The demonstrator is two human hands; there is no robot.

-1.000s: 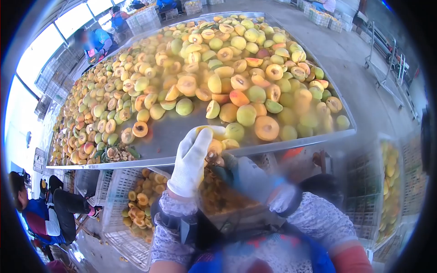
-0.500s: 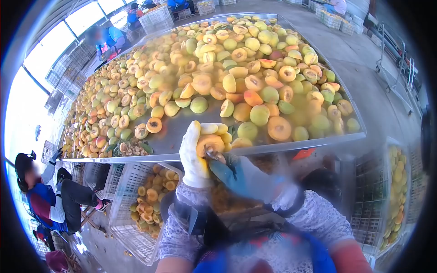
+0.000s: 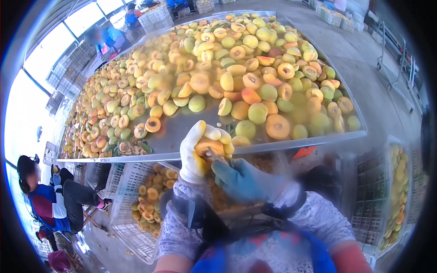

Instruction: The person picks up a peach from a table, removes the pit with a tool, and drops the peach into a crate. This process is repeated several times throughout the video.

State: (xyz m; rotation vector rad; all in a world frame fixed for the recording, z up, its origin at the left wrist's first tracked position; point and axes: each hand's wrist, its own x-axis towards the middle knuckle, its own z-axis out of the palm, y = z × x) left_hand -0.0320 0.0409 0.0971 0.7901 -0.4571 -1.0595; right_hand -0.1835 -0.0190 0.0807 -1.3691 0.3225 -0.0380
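My left hand [image 3: 195,152], in a white glove with yellow stains, is wrapped round a halved peach [image 3: 210,148] with its cut face up, at the table's front edge. My right hand [image 3: 241,178], in a blue-grey glove, is closed on a small metal pitting tool [image 3: 218,157], whose tip touches the middle of the cut face. Its handle is hidden in the glove. Beyond both hands, many halved peaches [image 3: 251,81] cover the metal table [image 3: 182,132].
Below the table, a white crate [image 3: 136,245] of peach halves stands to the left, another crate [image 3: 366,204] to the right. A seated person [image 3: 50,200] is at the far left; another person [image 3: 109,40] works beyond the table. A metal trolley [image 3: 393,73] stands at right.
The tool has shifted on the cut face, and my right hand has turned slightly. A small pale piece now lies on the table beyond my left hand. The seated person's arm has come down from the table.
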